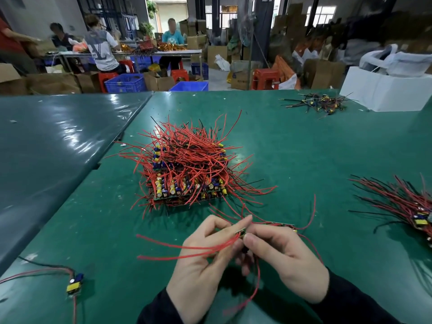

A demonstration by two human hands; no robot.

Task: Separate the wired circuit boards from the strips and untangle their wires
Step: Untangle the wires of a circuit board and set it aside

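Observation:
A stack of board strips with tangled red and black wires sits mid-table on the green mat. Near the front edge, my left hand and my right hand together hold one narrow strip of boards, edge-on. My left fingers pinch its left end, where several red wires trail off to the left. My right thumb and fingers grip the strip just beside them. More red wires hang down and curl right from it.
A single separated board with yellow and blue parts lies at the front left. A bundle of wired boards lies at the right edge, a smaller pile at the far right beside a white box. People work at a table behind.

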